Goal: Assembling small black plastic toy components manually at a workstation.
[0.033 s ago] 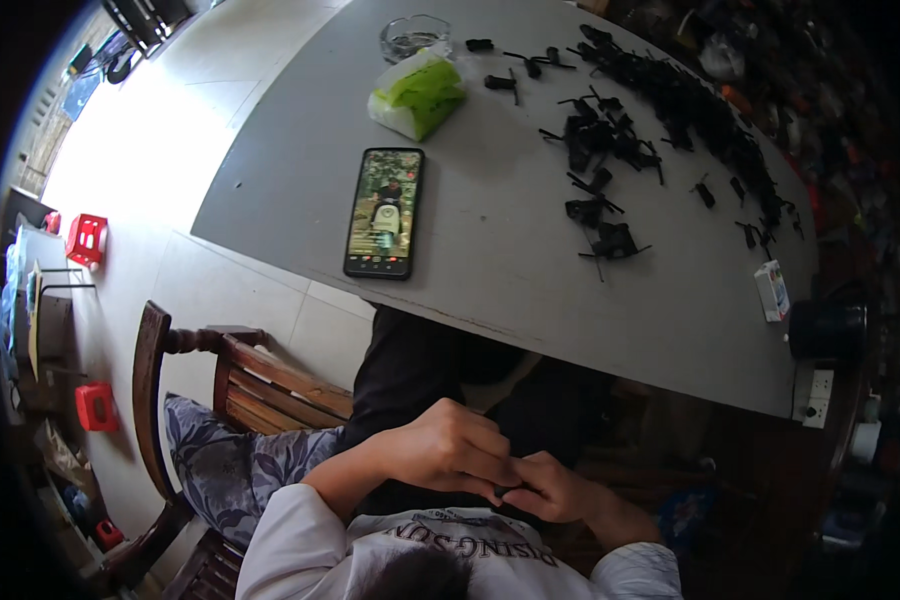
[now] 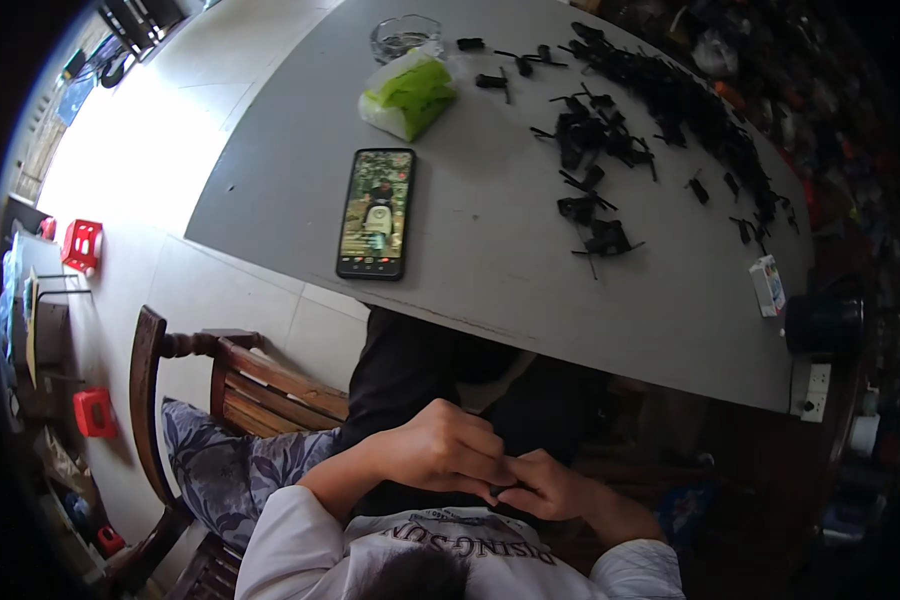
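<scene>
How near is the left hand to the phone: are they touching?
Apart: in the head view, dark trousers and bare grey tabletop show plainly between the left hand and the phone.

Small dark piece (image 2: 497,491) — mostly hidden

Dark capital lettering (image 2: 470,543) stands on the white shirt (image 2: 515,575); the phone screen's (image 2: 376,210) print is too small to read.

Left hand (image 2: 445,447) and right hand (image 2: 548,484) were pinching some dark bit (image 2: 497,491). Phone (image 2: 376,213) just lay on the grey worktop (image 2: 490,265), black parts (image 2: 660,88) heaped further right.
</scene>
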Demonstrator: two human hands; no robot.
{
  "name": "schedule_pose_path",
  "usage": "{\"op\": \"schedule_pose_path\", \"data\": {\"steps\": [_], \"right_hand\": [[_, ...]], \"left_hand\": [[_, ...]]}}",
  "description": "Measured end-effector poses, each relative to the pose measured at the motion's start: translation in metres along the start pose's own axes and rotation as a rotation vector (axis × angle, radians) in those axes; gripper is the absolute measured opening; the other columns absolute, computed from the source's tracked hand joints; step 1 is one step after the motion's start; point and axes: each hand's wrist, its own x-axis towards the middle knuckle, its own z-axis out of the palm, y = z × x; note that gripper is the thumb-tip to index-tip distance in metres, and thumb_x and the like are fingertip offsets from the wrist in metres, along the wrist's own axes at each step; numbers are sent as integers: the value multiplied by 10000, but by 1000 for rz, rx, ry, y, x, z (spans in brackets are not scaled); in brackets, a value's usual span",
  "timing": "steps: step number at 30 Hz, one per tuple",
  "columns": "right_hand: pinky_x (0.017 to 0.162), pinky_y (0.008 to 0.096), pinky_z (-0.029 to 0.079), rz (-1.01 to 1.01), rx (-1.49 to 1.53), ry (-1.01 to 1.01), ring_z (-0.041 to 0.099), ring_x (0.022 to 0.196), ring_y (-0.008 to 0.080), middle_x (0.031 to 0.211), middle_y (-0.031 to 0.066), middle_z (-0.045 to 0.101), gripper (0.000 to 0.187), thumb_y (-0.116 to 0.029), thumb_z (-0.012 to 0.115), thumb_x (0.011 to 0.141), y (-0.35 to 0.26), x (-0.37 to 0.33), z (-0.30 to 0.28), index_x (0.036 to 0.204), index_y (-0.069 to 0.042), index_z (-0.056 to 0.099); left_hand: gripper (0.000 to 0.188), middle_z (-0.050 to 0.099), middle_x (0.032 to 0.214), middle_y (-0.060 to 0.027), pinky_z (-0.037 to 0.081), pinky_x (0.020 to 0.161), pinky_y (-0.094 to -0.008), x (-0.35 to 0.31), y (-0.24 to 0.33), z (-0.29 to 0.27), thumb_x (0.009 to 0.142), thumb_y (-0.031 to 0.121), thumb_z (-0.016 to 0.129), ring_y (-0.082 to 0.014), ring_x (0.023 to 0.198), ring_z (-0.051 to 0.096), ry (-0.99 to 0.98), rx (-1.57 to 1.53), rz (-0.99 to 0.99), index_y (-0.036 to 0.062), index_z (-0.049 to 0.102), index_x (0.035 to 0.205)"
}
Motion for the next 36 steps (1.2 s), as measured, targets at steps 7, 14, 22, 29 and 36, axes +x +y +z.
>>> {"op": "schedule_pose_path", "data": {"steps": [7, 14, 22, 29, 36], "right_hand": [[592, 351, 442, 124, -145, -34, 588, 700, 276, 773, 137, 565, 244, -223, 594, 858, -2, 13, -34, 938, 1, 538], [686, 343, 476, 105, -1184, 916, 566, 798, 242, 918, 93, 564, 353, -223, 625, 824, 5, 66, -110, 1136, -79, 544], [652, 357, 471, 266, -1587, 957, 522, 765, 245, 804, 61, 513, 215, -183, 627, 819, 31, 84, -133, 1023, -133, 580], [688, 364, 437, 8, -1467, 1111, 522, 792, 246, 823, 56, 536, 149, -160, 612, 832, 29, 57, -131, 955, -90, 564], [768, 352, 419, -219, -1280, 1110, 528, 850, 261, 858, 95, 535, 148, -165, 566, 869, 22, 36, -109, 918, -32, 522]], "left_hand": [[254, 593, 705, -43, 439, 512, -317, 0, -15, 1, 685, 212, 752, -211, 594, 565, 153, 21, -102, 46, 679, 863], [262, 583, 995, -86, 469, 761, -341, 10, -31, 11, 687, 151, 733, -252, 881, 572, 175, 405, -354, 94, 648, 928], [207, 580, 994, -95, 468, 790, -353, -4, -38, 18, 746, 140, 680, -268, 899, 575, 161, 391, -368, 50, 631, 926], [147, 594, 857, -85, 487, 704, -361, 0, -39, 17, 769, 138, 650, -269, 789, 593, 175, 351, -339, 38, 626, 874], [165, 597, 812, -95, 485, 672, -344, 7, -37, 18, 788, 79, 622, -274, 752, 594, 248, 245, -358, 34, 619, 947]]}}
